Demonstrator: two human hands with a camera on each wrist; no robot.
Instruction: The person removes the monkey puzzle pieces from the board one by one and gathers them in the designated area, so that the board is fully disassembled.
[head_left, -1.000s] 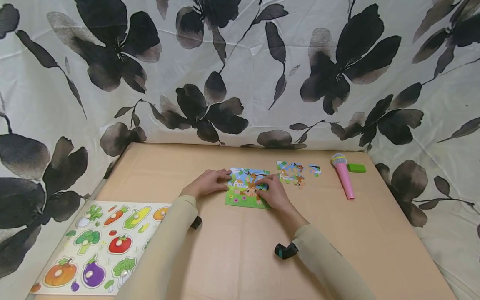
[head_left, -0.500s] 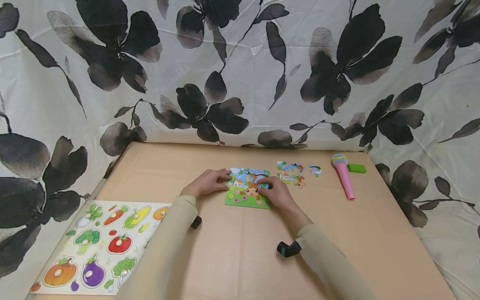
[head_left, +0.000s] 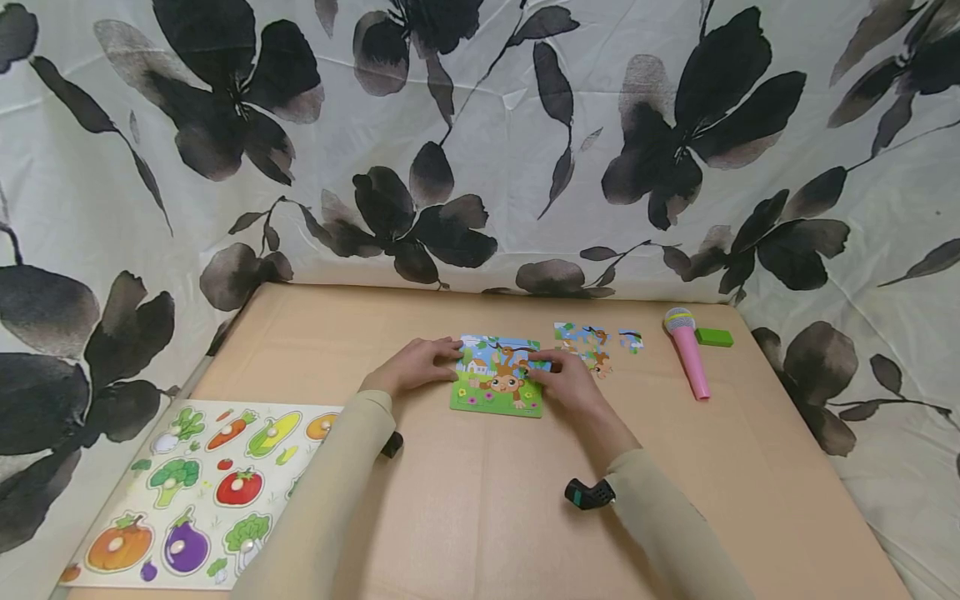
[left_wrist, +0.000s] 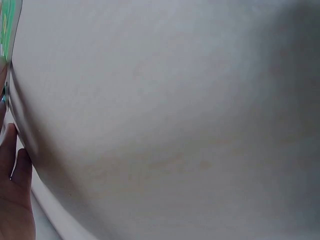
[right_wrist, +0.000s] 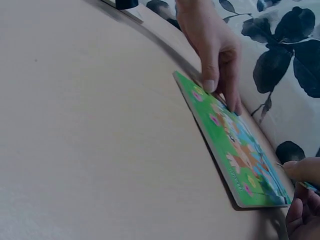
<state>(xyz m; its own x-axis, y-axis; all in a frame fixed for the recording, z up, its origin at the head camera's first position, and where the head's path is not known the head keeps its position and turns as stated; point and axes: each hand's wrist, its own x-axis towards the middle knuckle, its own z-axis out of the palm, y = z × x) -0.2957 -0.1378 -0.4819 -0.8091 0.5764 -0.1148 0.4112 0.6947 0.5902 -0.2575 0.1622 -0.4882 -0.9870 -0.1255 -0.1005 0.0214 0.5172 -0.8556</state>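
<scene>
A jigsaw puzzle board (head_left: pixel 487 396) with a monkey picture on green and blue lies mid-table. My left hand (head_left: pixel 414 365) rests along its left edge, thumb and fingertips touching it there, as the right wrist view also shows. My right hand (head_left: pixel 576 385) is at the board's right side, pinching a small bluish puzzle piece (right_wrist: pixel 310 187) between thumb and fingers; most of this piece is hidden by them. Just beyond that hand lie several loose puzzle pieces (head_left: pixel 583 333), with one separate piece (head_left: pixel 631 340) to their right.
A pink toy microphone (head_left: pixel 688 358) lies at the back right beside a green block (head_left: pixel 713 337). At the front left is a white vegetable puzzle board (head_left: pixel 202 437), partly covered by my left sleeve. Floral cloth (head_left: pixel 510 125) hangs behind the table.
My right hand has moved right, from over the monkey picture to the board's right edge, uncovering more of the picture. The left hand has stayed in place.
</scene>
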